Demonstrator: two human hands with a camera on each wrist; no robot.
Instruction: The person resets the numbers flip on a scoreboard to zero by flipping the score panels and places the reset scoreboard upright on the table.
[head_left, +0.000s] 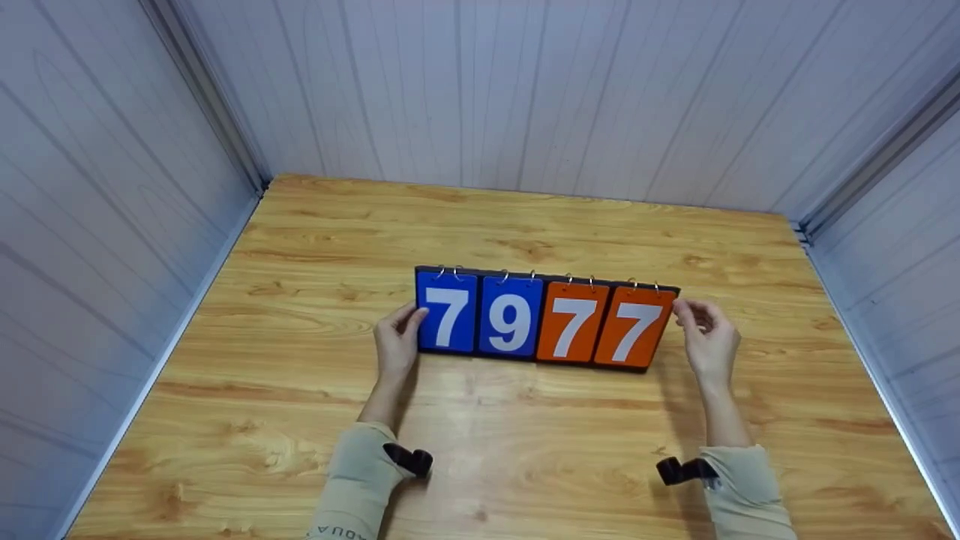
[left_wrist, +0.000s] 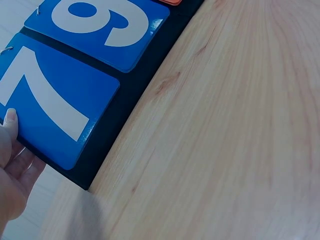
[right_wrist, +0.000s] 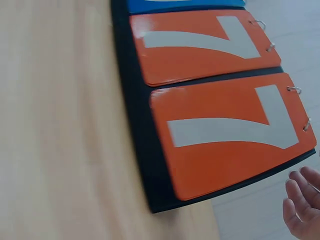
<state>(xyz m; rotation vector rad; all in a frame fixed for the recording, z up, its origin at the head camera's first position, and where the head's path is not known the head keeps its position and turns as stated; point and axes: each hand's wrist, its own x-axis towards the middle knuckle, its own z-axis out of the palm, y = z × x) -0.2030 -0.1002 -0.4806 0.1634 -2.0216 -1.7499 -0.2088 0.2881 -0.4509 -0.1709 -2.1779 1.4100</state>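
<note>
A flip scoreboard (head_left: 537,319) stands tilted on the table, its cards reading 7 and 9 on blue, then 7 and 7 on orange. Metal rings hold the cards along the top of its black backing. My left hand (head_left: 396,341) grips the left edge, thumb on the blue 7 card (left_wrist: 55,100) and fingers behind the board. Beside the upper right corner is my right hand (head_left: 709,341), fingers loosely bent. In the right wrist view its fingers (right_wrist: 299,197) sit just off the edge by the last orange card (right_wrist: 230,135), holding nothing.
The wood-grain table (head_left: 525,450) has pale panelled walls (head_left: 487,90) at the back and both sides. A black strap with a small camera is on each sleeve, the left one (head_left: 409,459) and the right one (head_left: 686,471).
</note>
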